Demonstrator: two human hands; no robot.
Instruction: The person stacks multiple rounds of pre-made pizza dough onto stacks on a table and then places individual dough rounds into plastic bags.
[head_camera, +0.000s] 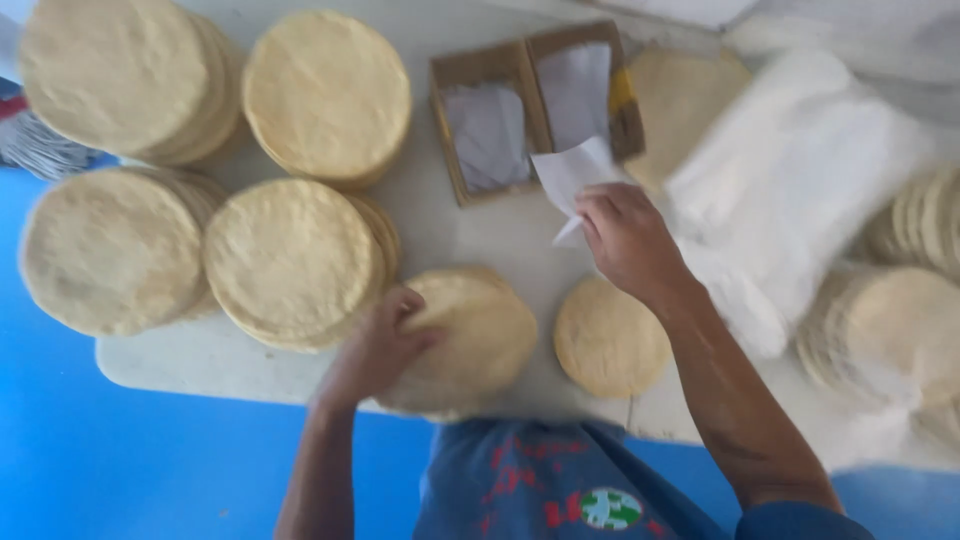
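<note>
Bright, soft daylight, but pretty smeary.

We get flat, even light with faint shadows; motion blur smears the right side, and the white plastic sheet (800, 170) nearly blows out.
</note>
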